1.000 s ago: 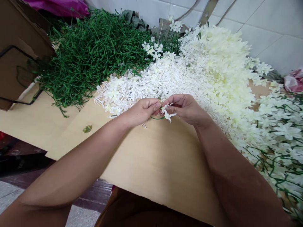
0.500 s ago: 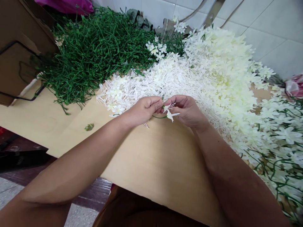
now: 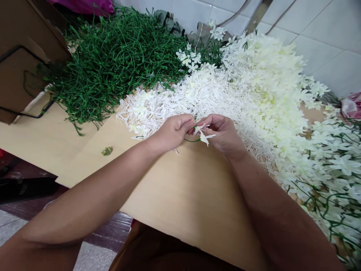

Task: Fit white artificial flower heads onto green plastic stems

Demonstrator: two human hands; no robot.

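Note:
My left hand (image 3: 176,131) pinches a thin green artificial flower stem, its fingers closed near the middle of the view. A white artificial flower (image 3: 207,138) hangs from a branch of that stem. Close against it, my right hand (image 3: 222,133) has thumb and forefinger pinched at a second white blossom on the stem; the fingers partly hide it. Both hands are just in front of a heap of thin white flower pieces (image 3: 180,98). White petals (image 3: 267,82) are piled behind and to the right. Green plastic stems (image 3: 121,64) lie heaped at the back left.
Finished-looking white flowers on green stems (image 3: 338,169) spread along the right side. A cardboard box (image 3: 31,41) with a black wire frame (image 3: 22,113) stands at the left. A small greenish lump (image 3: 107,151) lies on the cardboard-covered table (image 3: 169,192). Behind is a tiled wall (image 3: 324,49).
The view has shifted slightly. Both hands keep nearly the same pose on the flower stem, with only a tiny movement of the fingers.

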